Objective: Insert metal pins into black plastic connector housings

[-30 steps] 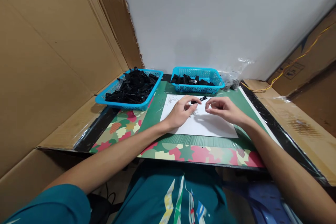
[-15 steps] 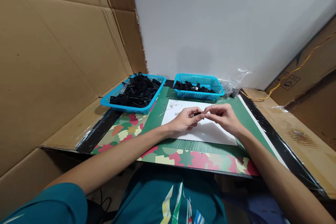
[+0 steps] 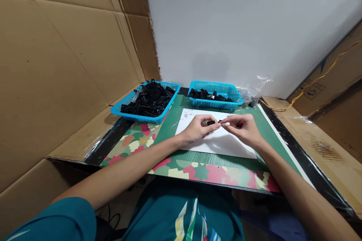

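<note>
Above a white sheet of paper [image 3: 223,147], my left hand [image 3: 199,128] is closed around a small black part [image 3: 210,122], its thumb and fingers gripping it. My right hand [image 3: 240,128] meets it from the right, thumb and forefinger pinched at the part's right end. Whatever lies between those right fingertips is too small to make out. Tiny thin metal-looking pieces [image 3: 187,114] are scattered on the paper's far left corner, beyond my left hand.
A blue basket [image 3: 135,117] heaped with black parts stands at the left, and a smaller blue basket [image 3: 215,104] with black pieces at the back. Beside it sit clear plastic bags [image 3: 251,99] of small grey bits. Cardboard [image 3: 70,64] walls the left side.
The view has shifted slightly. Both hands stay together over the paper, and the fingertips have parted a little, so more of the black part shows between them.
</note>
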### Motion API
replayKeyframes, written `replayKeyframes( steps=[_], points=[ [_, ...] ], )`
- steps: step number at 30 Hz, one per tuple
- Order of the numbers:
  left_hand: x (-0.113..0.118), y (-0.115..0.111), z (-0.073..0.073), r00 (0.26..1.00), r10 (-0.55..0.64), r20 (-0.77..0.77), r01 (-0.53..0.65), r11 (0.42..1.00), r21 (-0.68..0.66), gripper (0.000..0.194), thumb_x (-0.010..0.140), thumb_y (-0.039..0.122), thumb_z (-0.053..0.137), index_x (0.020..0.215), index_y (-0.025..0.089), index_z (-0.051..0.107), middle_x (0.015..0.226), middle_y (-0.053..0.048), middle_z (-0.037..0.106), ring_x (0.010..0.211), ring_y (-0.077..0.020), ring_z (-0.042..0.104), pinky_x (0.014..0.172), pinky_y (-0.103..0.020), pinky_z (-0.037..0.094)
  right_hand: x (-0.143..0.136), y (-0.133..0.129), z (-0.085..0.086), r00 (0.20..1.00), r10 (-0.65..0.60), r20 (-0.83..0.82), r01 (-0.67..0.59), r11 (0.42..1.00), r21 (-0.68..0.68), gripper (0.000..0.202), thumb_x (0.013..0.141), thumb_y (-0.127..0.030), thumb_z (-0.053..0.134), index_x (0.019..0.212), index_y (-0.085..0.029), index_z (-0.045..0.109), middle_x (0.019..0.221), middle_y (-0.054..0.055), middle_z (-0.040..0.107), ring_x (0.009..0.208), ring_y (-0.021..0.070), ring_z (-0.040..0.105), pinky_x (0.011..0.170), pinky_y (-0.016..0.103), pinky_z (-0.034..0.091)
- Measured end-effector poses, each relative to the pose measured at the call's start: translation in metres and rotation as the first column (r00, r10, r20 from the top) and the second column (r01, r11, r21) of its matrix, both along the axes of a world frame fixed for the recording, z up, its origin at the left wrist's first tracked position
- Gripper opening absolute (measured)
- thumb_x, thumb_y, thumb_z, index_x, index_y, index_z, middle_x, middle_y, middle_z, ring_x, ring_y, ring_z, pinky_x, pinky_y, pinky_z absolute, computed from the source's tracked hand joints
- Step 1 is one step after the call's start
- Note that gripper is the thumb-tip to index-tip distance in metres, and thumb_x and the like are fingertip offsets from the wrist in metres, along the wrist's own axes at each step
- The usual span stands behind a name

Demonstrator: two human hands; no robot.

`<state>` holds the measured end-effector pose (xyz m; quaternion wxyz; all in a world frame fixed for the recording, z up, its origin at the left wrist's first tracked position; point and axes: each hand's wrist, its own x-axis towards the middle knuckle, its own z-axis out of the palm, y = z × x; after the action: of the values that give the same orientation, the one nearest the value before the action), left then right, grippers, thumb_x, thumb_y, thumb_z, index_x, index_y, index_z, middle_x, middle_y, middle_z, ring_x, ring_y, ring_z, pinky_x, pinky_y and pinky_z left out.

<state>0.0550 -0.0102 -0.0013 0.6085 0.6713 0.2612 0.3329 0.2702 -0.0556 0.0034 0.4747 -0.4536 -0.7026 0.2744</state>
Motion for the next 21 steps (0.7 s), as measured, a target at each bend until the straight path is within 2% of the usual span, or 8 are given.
replayKeyframes(
  steps=[6, 9, 12, 15, 17, 21],
  points=[
    [-0.002, 0.000, 0.002, 0.999, 0.028, -0.043, -0.018, 0.980, 0.198, 0.036, 0.086, 0.050, 0.080, 0.085, 0.015, 0.074, 0.083, -0.003, 0.065, 0.068, -0.0109, 0.054, 0.061, -0.025, 0.041, 0.003, 0.001, 0.001, 0.996, 0.075, 0.050, -0.071, 0.995, -0.070, 0.038, 0.090, -0.052, 0.075, 0.085, -0.016, 0.084, 0.058, 0.000, 0.051, 0.055, 0.0118, 0.031, 0.053, 0.029, 0.023],
    [-0.002, 0.001, 0.000, 0.999, 0.025, -0.044, -0.014, 0.970, 0.242, 0.037, 0.087, 0.052, 0.079, 0.087, 0.015, 0.075, 0.091, -0.006, 0.068, 0.075, -0.0138, 0.059, 0.065, -0.026, 0.045, 0.002, 0.001, 0.002, 0.995, 0.091, 0.051, -0.086, 0.992, -0.092, 0.041, 0.089, -0.056, 0.075, 0.083, -0.016, 0.083, 0.059, 0.000, 0.053, 0.055, 0.0118, 0.032, 0.052, 0.029, 0.022],
    [-0.001, 0.002, -0.002, 0.999, 0.024, -0.040, -0.013, 0.971, 0.238, 0.039, 0.087, 0.053, 0.080, 0.089, 0.014, 0.076, 0.092, -0.007, 0.069, 0.079, -0.0154, 0.061, 0.066, -0.026, 0.047, 0.001, 0.000, 0.003, 0.993, 0.110, 0.036, -0.105, 0.988, -0.114, 0.044, 0.089, -0.059, 0.074, 0.083, -0.016, 0.081, 0.059, 0.000, 0.051, 0.055, 0.0120, 0.032, 0.052, 0.029, 0.022],
    [-0.001, 0.004, -0.003, 0.999, 0.046, -0.018, -0.040, 0.969, 0.244, 0.041, 0.084, 0.055, 0.082, 0.088, 0.015, 0.076, 0.094, -0.007, 0.070, 0.079, -0.0146, 0.061, 0.065, -0.025, 0.046, 0.000, 0.000, 0.002, 0.996, 0.086, 0.009, -0.085, 0.992, -0.096, 0.044, 0.090, -0.059, 0.073, 0.083, -0.016, 0.080, 0.057, -0.003, 0.043, 0.055, 0.0116, 0.029, 0.052, 0.029, 0.021],
    [-0.002, 0.004, -0.004, 0.999, 0.051, 0.000, -0.050, 0.976, 0.212, 0.044, 0.085, 0.058, 0.080, 0.090, 0.015, 0.076, 0.094, -0.007, 0.069, 0.070, -0.0110, 0.058, 0.059, -0.023, 0.042, 0.000, 0.000, 0.001, 0.999, 0.035, -0.016, -0.036, 0.998, -0.058, 0.042, 0.090, -0.057, 0.073, 0.083, -0.016, 0.079, 0.057, -0.004, 0.036, 0.055, 0.0115, 0.027, 0.051, 0.029, 0.019],
    [-0.003, 0.005, -0.008, 1.000, 0.019, -0.023, -0.017, 0.998, 0.058, 0.052, 0.091, 0.064, 0.071, 0.097, 0.013, 0.074, 0.070, -0.001, 0.061, 0.048, -0.0072, 0.047, 0.045, -0.021, 0.034, 0.000, 0.000, -0.001, 0.997, -0.056, -0.045, 0.057, 0.998, 0.009, 0.038, 0.091, -0.052, 0.074, 0.081, -0.017, 0.078, 0.059, -0.005, 0.032, 0.056, 0.0117, 0.027, 0.052, 0.029, 0.020]
  ],
)
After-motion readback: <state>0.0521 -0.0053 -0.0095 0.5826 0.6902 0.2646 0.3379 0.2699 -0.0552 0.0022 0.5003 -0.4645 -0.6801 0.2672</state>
